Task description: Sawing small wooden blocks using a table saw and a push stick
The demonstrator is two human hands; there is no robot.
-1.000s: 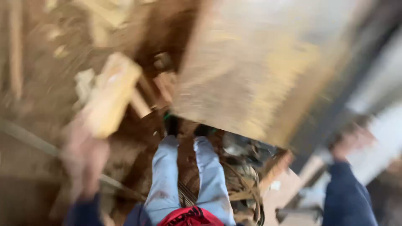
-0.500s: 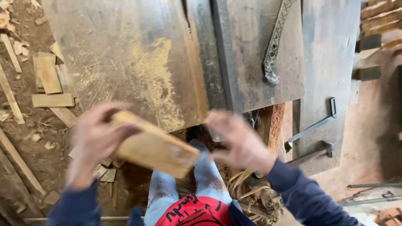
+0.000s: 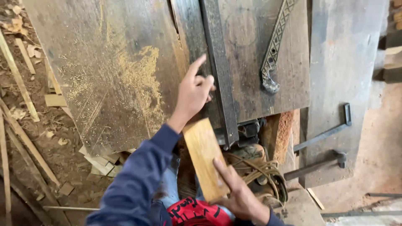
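My left hand reaches up over the worn wooden saw table. Its index finger points forward, and its other fingers curl against the dark metal rail that runs along the table. It holds nothing. My right hand is low in the view and grips the near end of a flat, light wooden block. The block is tilted, and its far end reaches up toward my left wrist. Yellow sawdust is spread on the table left of my left hand.
An ornate metal bracket lies on the table right of the rail. Metal rods stick out from a grey slab at the right. A rope coil sits under the table. Wood strips and offcuts litter the dirt floor at the left.
Both hands held the block before. My left hand has let go and risen to the rail, while my right hand keeps the block, now turned more upright.
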